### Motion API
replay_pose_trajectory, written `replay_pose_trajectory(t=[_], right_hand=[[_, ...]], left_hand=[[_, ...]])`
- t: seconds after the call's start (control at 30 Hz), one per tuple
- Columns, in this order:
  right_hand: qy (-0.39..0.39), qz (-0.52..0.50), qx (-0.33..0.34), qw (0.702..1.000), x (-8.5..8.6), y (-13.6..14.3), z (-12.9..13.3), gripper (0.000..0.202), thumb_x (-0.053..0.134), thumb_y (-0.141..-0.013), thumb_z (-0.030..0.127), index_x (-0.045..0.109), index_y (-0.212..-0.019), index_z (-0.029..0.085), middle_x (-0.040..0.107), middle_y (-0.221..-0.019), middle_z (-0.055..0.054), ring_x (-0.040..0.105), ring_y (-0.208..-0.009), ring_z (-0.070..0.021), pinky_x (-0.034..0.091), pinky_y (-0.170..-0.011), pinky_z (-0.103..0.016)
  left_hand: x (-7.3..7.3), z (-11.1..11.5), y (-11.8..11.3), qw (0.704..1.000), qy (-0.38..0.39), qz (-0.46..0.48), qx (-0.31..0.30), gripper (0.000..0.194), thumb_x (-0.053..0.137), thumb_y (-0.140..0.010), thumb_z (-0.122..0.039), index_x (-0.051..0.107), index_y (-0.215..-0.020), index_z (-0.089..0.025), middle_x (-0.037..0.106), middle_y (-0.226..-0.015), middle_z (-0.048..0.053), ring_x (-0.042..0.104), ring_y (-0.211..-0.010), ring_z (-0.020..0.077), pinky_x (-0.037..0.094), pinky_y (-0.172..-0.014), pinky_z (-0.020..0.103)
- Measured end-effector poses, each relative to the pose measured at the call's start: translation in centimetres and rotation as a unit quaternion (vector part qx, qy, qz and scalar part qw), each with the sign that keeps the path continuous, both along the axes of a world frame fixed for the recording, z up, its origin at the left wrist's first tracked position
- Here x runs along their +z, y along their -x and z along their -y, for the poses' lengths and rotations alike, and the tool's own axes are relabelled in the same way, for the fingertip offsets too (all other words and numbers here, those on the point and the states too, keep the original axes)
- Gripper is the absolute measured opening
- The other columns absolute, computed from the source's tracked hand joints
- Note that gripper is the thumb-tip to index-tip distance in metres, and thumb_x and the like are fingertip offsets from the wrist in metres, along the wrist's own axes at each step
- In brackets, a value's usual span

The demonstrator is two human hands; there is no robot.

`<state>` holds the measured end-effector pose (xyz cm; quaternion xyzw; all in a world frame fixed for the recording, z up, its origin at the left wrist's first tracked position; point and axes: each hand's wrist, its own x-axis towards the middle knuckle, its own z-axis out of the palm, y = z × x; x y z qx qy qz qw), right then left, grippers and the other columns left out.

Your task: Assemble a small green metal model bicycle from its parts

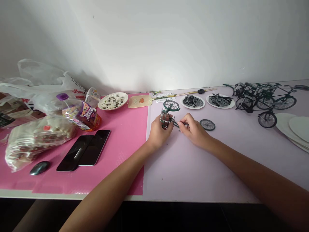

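Note:
My left hand [159, 130] is closed around a small dark green model bicycle [166, 116], which is tipped so that one wheel [171, 105] points up and away from me. Just to its right, my right hand [191, 130] pinches a thin dark part [185, 124] between thumb and fingertips, close to the bicycle's frame. The exact shape of that part is hidden by the fingers. A loose spoked wheel [207, 124] lies flat on the pale tabletop, a little right of my right hand.
Plates of black wheels [192, 101] and dark bicycle parts [221, 101] stand behind. Several assembled model bicycles [266, 96] and stacked white plates [300, 127] are at right. On the pink mat [120, 154] lie two phones [83, 151], a mouse [40, 168], a drink bottle [80, 112] and bags [36, 135].

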<state>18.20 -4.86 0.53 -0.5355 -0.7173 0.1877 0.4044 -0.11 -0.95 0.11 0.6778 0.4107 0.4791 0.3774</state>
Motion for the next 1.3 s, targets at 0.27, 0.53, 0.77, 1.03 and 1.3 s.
replay_pose_trajectory(t=[0.27, 0.53, 0.77, 1.03, 1.3], right_hand=[[-0.011, 0.061, -0.016, 0.998, 0.4, 0.0, 0.0, 0.034, 0.042, -0.104, 0.046, 0.031, -0.077, 0.028, 0.055, -0.057, 0.004, 0.051, -0.048, -0.0159, 0.038, -0.055, -0.028], [-0.059, 0.053, -0.054, 0.995, 0.7, 0.0, 0.0, 0.040, 0.046, -0.102, 0.042, 0.026, -0.071, 0.026, 0.036, -0.053, 0.006, 0.031, -0.048, -0.0131, 0.027, -0.051, -0.029], [-0.084, 0.027, -0.095, 0.992, 1.1, -0.4, -0.3, 0.044, 0.046, -0.100, 0.043, 0.021, -0.069, 0.025, 0.025, -0.056, 0.005, 0.024, -0.054, -0.0131, 0.023, -0.051, -0.030], [-0.051, -0.027, -0.075, 0.995, 0.1, -0.4, -0.7, 0.045, 0.047, -0.102, 0.050, 0.029, -0.069, 0.025, 0.036, -0.056, 0.005, 0.035, -0.053, -0.0132, 0.031, -0.052, -0.028], [-0.046, -0.049, -0.045, 0.997, 0.2, -0.3, -0.5, 0.046, 0.047, -0.104, 0.057, 0.043, -0.071, 0.025, 0.055, -0.063, 0.001, 0.049, -0.057, -0.0154, 0.039, -0.057, -0.029]], left_hand=[[0.6, 0.7, -0.1, 1.000, 0.009, -0.007, -0.022, 0.020, 0.068, -0.089, -0.017, 0.067, -0.109, -0.019, 0.074, -0.102, 0.006, 0.073, -0.079, 0.0144, 0.051, -0.066, 0.024], [0.6, 0.7, -0.2, 1.000, 0.002, 0.001, -0.030, 0.020, 0.067, -0.089, -0.017, 0.065, -0.109, -0.019, 0.073, -0.105, 0.007, 0.073, -0.078, 0.0143, 0.051, -0.065, 0.025], [1.0, 0.9, 0.0, 0.999, 0.002, -0.019, -0.039, 0.019, 0.068, -0.089, -0.018, 0.063, -0.108, -0.019, 0.073, -0.105, 0.006, 0.072, -0.075, 0.0136, 0.049, -0.063, 0.025], [1.0, 0.8, 0.1, 0.999, 0.026, -0.029, -0.036, 0.024, 0.071, -0.089, -0.022, 0.061, -0.110, -0.019, 0.074, -0.103, 0.007, 0.069, -0.072, 0.0132, 0.050, -0.064, 0.026], [0.8, 0.6, 0.1, 0.998, 0.051, 0.005, -0.039, 0.030, 0.071, -0.091, -0.025, 0.054, -0.114, -0.020, 0.071, -0.109, 0.008, 0.073, -0.076, 0.0146, 0.051, -0.061, 0.025]])
